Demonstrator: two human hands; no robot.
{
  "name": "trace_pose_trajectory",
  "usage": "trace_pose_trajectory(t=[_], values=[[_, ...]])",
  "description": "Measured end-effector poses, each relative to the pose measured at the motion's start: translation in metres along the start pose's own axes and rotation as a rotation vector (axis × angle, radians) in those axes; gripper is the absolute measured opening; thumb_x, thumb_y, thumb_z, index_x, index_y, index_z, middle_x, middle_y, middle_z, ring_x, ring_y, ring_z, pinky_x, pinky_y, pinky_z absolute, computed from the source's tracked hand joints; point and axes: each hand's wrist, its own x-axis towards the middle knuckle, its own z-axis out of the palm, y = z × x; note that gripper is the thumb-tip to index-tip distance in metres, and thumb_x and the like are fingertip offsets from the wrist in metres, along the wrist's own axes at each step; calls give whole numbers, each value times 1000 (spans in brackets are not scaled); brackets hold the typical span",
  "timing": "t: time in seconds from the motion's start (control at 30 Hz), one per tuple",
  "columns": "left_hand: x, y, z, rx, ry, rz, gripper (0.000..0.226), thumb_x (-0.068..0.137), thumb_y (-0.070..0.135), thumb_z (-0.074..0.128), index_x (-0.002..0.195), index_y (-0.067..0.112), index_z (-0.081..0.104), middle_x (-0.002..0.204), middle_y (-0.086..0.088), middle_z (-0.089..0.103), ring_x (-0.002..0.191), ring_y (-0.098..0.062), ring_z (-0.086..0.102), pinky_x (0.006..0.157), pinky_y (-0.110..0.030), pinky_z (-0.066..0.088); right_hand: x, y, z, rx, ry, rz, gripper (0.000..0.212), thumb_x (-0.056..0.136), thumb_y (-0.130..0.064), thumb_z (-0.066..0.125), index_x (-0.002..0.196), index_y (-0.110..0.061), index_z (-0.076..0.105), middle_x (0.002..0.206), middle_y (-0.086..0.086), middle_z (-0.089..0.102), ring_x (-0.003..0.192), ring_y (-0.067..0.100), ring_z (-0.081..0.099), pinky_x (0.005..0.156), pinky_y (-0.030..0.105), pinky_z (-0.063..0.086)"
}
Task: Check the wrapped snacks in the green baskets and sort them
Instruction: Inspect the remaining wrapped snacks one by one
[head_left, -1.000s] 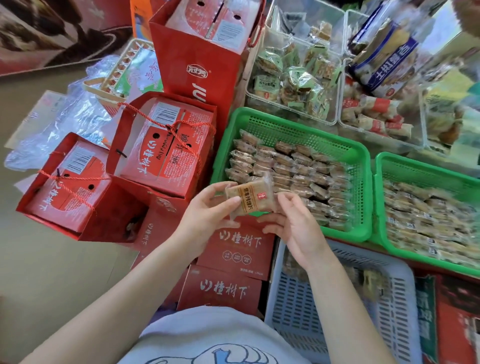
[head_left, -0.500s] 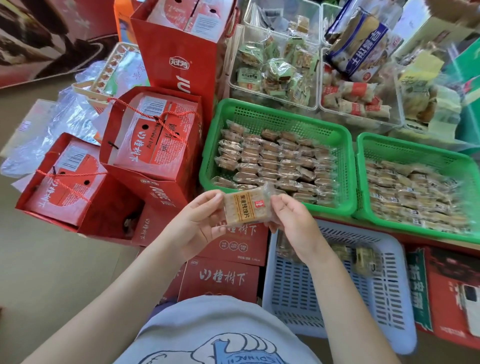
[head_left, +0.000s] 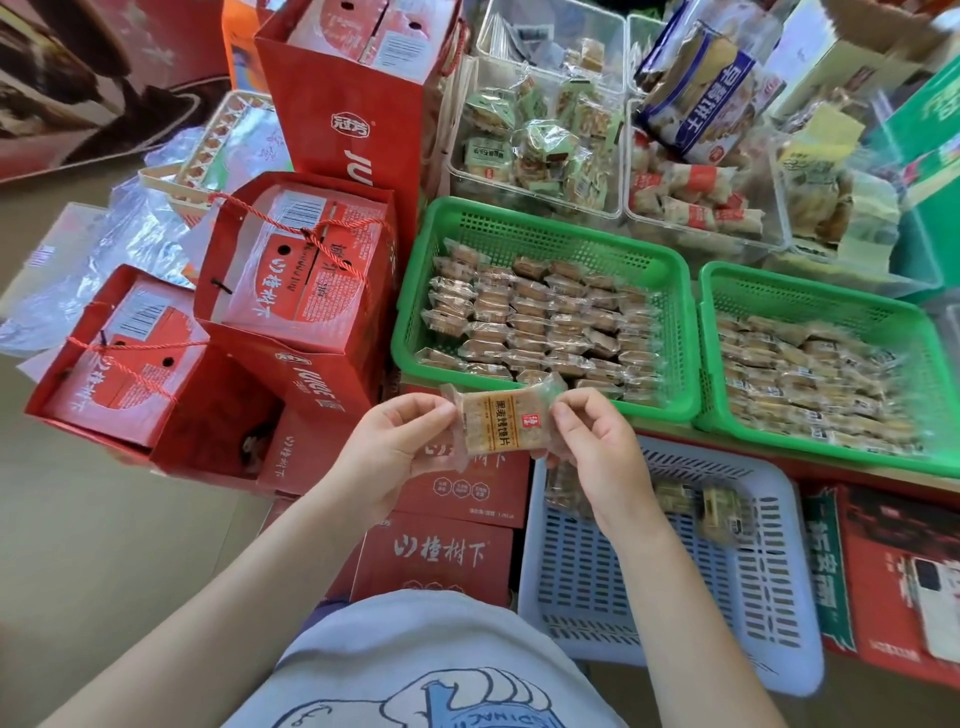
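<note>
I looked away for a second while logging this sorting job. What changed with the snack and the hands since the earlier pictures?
The wrapped snack was turned from tilted to nearly upright, label facing the camera. Nothing was picked up or let go: the left hand and right hand keep their grip on its two ends. Both green baskets and the white basket look unchanged.

Red gift bags (head_left: 291, 291), lavender basket (head_left: 769, 587), clear bins (head_left: 540, 192)

I'm holding a clear-wrapped tan snack (head_left: 497, 422) with an orange-brown label stripe. The two green plastic mesh baskets (head_left: 670, 291) (head_left: 935, 332) are showing tan packets — beside them, a pale lavender slotted basket (head_left: 779, 613) and red paper bags with white lettering (head_left: 311, 374).
</note>
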Motion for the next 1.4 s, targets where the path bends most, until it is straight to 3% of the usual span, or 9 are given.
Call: trace_pose_trajectory(t=[0.2, 0.37, 0.5, 0.67, 0.87, 0.97, 1.07, 1.27, 1.4], values=[[-4, 6, 1, -63, -64, -14, 16, 101, 13, 54, 107, 0, 62, 100, -16, 75, 82, -21, 73, 59, -24, 57, 0, -3, -2, 91, -6, 89, 26, 103, -15, 52, 83, -15, 66, 83, 12, 67, 72, 21, 58, 70, 38, 47], [-5, 6, -2, 23, -82, 13, 9, 103, 18, 50, 98, 14, 56, 103, -12, 74, 84, -21, 69, 61, -31, 60, -1, -2, -6, -54, 42, -21, 9, 94, -13, 68, 90, -19, 74, 81, -1, 71, 72, 9, 61, 66, 22, 52], [0, 3, 4, -58, -90, -12, 15, 103, 25, 49, 107, 11, 52, 123, -18, 69, 105, -26, 69, 79, -37, 62, -3, -4, -3, 38, 76, -26, 14, 93, -2, 66, 89, -15, 70, 65, -2, 66, 56, 12, 58, 55, 19, 48], [1, -2, 15, -82, -39, -55, 57, 81, 35, 68, 130, 8, 54, 113, -12, 74, 108, -22, 72, 88, -29, 59, -4, -4, 1, 73, 24, -62, 6, 92, -5, 66, 95, -10, 69, 89, 13, 75, 85, 27, 72, 81, 34, 61], [2, -4, 11, -36, 14, 35, 50, 76, 19, 75, 122, 4, 62, 113, -16, 74, 106, -28, 73, 86, -35, 61, -1, 2, -1, 103, 9, 40, 8, 98, -14, 61, 103, -13, 67, 99, 9, 76, 101, 25, 71, 94, 40, 56], [2, -4, 9, 35, 61, 83, 50, 74, 21, 78, 119, 5, 64, 112, -15, 75, 103, -28, 73, 89, -37, 61, 1, 4, -1, 336, -93, 133, 30, 99, -34, 57, 115, -9, 62, 114, 11, 72, 110, 27, 67, 97, 46, 54], [2, -3, 7, 86, 72, 106, 49, 74, 21, 79, 118, 6, 65, 110, -11, 76, 103, -28, 73, 91, -40, 60, 2, 4, 0, 293, -177, 149, 70, 79, -60, 71, 123, -9, 53, 121, 11, 68, 115, 24, 66, 93, 43, 55], [2, -2, 5, 74, 50, 98, 47, 71, 24, 80, 114, 6, 68, 107, -12, 77, 101, -28, 74, 86, -37, 62, 5, 3, 2, 310, -122, 157, 48, 80, -30, 76, 118, -11, 54, 122, 20, 64, 112, 31, 66, 86, 42, 56], [4, -3, 3, 65, 67, 110, 48, 71, 23, 80, 114, 6, 68, 107, -11, 77, 100, -27, 74, 87, -37, 62, 3, -1, 5, 369, -120, 155, 43, 86, -26, 76, 119, -8, 56, 122, 24, 64, 109, 32, 68, 87, 48, 57]])
